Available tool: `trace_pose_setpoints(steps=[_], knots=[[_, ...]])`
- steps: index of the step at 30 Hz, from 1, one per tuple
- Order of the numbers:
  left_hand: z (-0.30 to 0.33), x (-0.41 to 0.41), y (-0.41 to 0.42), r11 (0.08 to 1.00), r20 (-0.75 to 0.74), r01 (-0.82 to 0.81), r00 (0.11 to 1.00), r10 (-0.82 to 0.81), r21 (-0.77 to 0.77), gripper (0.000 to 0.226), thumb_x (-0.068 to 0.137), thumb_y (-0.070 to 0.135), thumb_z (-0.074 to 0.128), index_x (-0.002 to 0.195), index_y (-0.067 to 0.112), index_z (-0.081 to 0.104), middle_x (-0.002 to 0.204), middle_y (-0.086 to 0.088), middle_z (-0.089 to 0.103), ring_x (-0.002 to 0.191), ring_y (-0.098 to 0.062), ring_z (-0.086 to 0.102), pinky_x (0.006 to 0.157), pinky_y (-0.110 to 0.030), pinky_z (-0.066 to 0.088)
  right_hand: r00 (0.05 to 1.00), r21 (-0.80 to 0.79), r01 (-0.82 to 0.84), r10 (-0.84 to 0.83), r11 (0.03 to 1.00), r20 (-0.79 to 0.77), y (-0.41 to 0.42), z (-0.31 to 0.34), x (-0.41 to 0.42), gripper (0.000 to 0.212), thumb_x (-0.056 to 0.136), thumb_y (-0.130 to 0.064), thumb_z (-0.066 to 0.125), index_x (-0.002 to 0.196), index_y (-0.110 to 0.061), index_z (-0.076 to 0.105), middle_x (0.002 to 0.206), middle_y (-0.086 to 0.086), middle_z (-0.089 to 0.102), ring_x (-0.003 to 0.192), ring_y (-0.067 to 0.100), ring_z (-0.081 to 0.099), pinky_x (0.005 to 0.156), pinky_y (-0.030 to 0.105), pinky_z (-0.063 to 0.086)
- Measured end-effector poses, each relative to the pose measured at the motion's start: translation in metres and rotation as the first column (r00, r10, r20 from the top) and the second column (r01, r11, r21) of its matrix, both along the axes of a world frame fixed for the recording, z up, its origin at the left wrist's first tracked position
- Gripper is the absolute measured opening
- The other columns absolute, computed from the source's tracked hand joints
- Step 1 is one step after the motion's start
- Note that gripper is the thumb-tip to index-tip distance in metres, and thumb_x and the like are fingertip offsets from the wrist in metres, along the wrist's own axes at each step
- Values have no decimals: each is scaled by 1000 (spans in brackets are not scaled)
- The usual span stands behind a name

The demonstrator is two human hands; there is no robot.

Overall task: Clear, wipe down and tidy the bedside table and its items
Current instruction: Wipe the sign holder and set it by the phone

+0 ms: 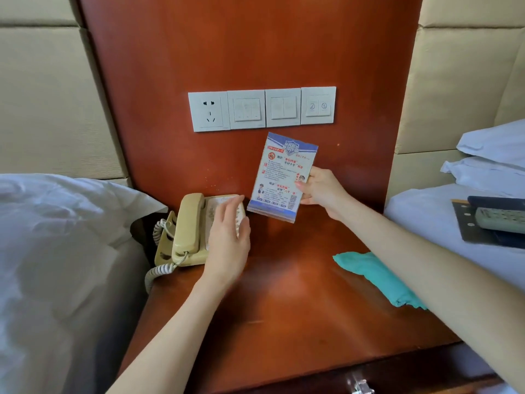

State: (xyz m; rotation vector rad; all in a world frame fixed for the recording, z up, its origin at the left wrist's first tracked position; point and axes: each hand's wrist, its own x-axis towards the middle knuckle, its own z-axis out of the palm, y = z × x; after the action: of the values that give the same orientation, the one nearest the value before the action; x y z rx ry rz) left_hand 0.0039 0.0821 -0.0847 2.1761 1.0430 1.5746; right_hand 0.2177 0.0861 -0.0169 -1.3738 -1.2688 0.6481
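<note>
1. A reddish-brown glossy wooden bedside table (284, 308) is seen filling the centre, backed by a matching wooden wall panel (241, 52) at 12 o'clock.
2. White-sheeted beds are seen at either side: one (56, 251) at 9 o'clock, another (426, 211) at 3 o'clock, on which a dark flat tray (471, 231) with a grey remote control (502, 220) is laid.
3. A row of four white wall plates, one socket and three switch plates (261, 108), is mounted on the panel above the table.
4. A beige corded telephone (189, 231) is placed on the table at 9 o'clock, its handset in the cradle.
5. A folded teal cloth (375, 275) is laid on the table at 4 o'clock, partly covered by the right forearm.
6. A blue-and-white printed card in a clear stand (281, 177) is held upright at the table's 12 o'clock, just right of the telephone; whether its base touches the wood cannot be told.
7. The left hand (227, 240) is held flat with straight fingers over the telephone's keypad, nothing being grasped.
8. The right hand (319, 189) is curled round the card's right edge, thumb in front.
</note>
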Motion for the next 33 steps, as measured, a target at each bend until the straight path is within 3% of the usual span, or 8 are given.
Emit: trace_pose_setpoints(steps=[2,6,12,18,22,25,30,33], knots=[[-4,-4,0,994,-159,-57,985,71,90,35,94,5,51,128,11,55,128,-6,54,114,-25,54,88,-24,41,997,-28,36,-34,999,64,19,-6,6,30,95,1,48,117,-16,60,116,3,66,99,19,65,65,26,54],[1,-7,1,982,-244,-143,955,169,121,27,93,7,51,119,7,60,116,-10,59,103,-31,56,75,-43,51,977,-53,110,-98,992,189,53,-26,10,31,93,0,49,117,-13,63,118,8,67,105,25,64,80,40,57],[5,-7,8,977,-282,-141,942,182,158,23,89,-1,51,108,0,64,101,-18,65,90,-39,57,79,-51,46,975,-64,73,-58,995,214,92,-32,6,35,93,0,48,121,-15,62,121,8,66,109,25,63,94,46,51],[5,-7,9,970,-280,-158,937,207,186,22,88,0,53,106,2,65,99,-15,66,88,-38,59,78,-49,47,974,-148,-46,77,988,211,109,-28,1,38,96,1,41,127,-15,55,125,5,63,108,19,60,69,27,53],[1,-4,11,970,-288,-176,932,220,171,21,88,2,55,107,4,65,101,-13,66,91,-35,58,79,-46,46,955,-161,-43,88,986,282,110,-28,-5,37,94,-13,49,132,-15,51,131,4,59,116,20,57,98,45,48],[-1,-4,11,971,-305,-181,926,222,158,20,90,4,53,107,5,64,102,-12,65,93,-34,57,81,-45,45,952,-175,6,48,985,303,108,-31,-7,39,93,-20,53,132,-17,50,131,3,58,115,20,56,98,45,47],[-1,-6,10,975,-306,-178,928,211,133,21,90,4,52,108,5,64,101,-12,64,94,-33,56,80,-45,45,949,-182,110,-49,977,312,99,-24,3,34,91,-2,49,123,-12,51,119,10,62,109,24,58,97,44,47],[-1,-7,9,976,-294,-194,931,215,102,22,91,6,51,108,7,65,102,-11,65,95,-33,56,79,-45,45,950,-149,143,-94,978,298,83,-11,12,40,87,6,53,124,-11,54,115,11,63,105,20,58,93,33,47]])
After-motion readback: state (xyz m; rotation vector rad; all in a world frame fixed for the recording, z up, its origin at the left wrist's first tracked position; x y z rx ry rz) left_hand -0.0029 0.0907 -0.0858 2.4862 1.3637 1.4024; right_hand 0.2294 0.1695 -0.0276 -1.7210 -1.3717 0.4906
